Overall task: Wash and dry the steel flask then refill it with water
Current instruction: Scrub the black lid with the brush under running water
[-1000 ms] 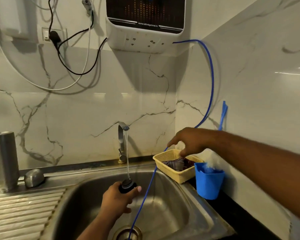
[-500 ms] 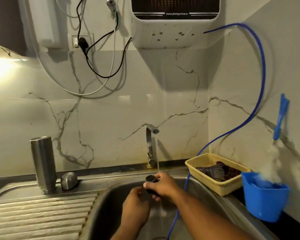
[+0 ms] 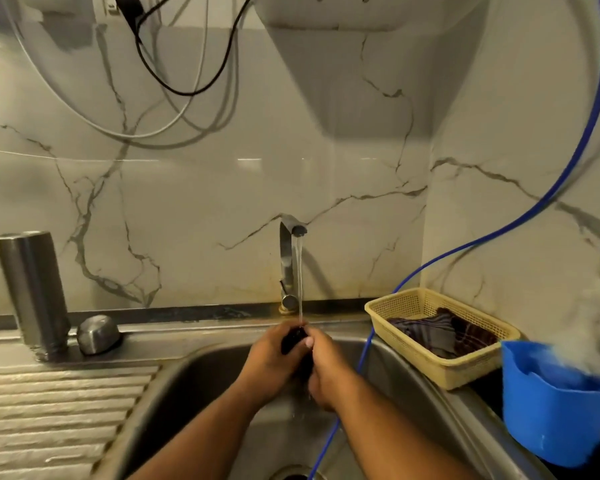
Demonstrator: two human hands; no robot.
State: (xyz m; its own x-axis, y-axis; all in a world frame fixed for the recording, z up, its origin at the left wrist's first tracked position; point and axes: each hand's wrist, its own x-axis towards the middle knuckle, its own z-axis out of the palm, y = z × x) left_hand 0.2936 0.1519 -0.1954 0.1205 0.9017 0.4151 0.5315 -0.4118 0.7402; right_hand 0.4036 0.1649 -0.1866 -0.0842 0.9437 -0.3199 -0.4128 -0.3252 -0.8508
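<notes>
The steel flask [image 3: 32,289] stands upside down on the sink's ledge at the left, with its rounded steel cap [image 3: 98,333] lying beside it. Over the sink basin [image 3: 194,382], my left hand [image 3: 271,362] and my right hand [image 3: 323,372] are pressed together around a small black flask stopper [image 3: 293,337]. Both hands hold it under the stream of water running from the tap [image 3: 290,258]. Most of the stopper is hidden between my fingers.
A ribbed draining board [image 3: 49,410] lies left of the basin. A yellow basket [image 3: 440,341] with a dark cloth sits at the right, beside a blue tub [image 3: 555,414] holding a white brush. A blue hose [image 3: 499,233] drops from the wall purifier into the sink.
My right hand came back from the yellow basket and joined the left on the stopper under the running water. The view shifted left and downward.
</notes>
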